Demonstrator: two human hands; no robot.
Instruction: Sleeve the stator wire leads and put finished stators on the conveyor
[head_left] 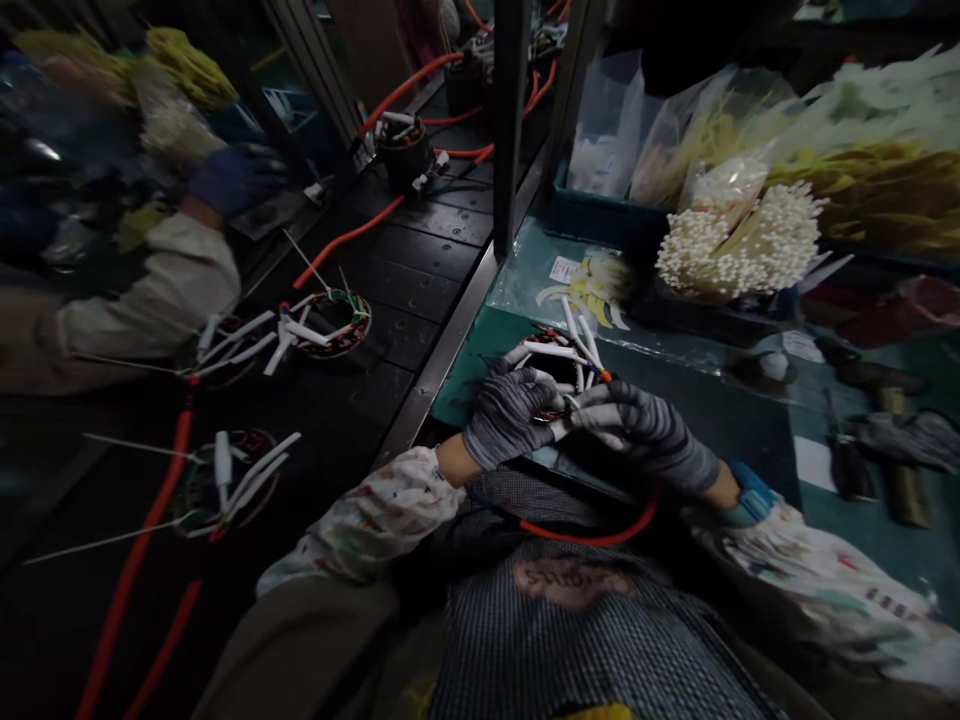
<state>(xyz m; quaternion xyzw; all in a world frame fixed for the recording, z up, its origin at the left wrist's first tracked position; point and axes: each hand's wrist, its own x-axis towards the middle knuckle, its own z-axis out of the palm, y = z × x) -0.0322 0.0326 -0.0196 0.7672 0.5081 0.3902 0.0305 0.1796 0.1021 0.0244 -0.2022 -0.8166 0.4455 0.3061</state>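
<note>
A wound motor stator [553, 352] with white sleeved leads sits on the green bench mat in front of me. My left hand [514, 415], in a grey striped glove, is closed at the stator's near left rim. My right hand [649, 430], gloved alike, has its fingertips pinched together at the near right rim. The two hands' fingertips nearly meet there; whatever small thing lies between the right fingers is hidden. A red sleeved cable [592, 538] loops below the hands, across my checked apron.
Left, more stators [330, 322] with red cables lie on a dark conveyor [405, 300]. A co-worker's gloved hand [236, 180] is beyond it. A metal post [511, 130] rises ahead. White-tipped sleeves [742, 240], bagged parts, a screwdriver [847, 460] and a hammer [896, 440] are at right.
</note>
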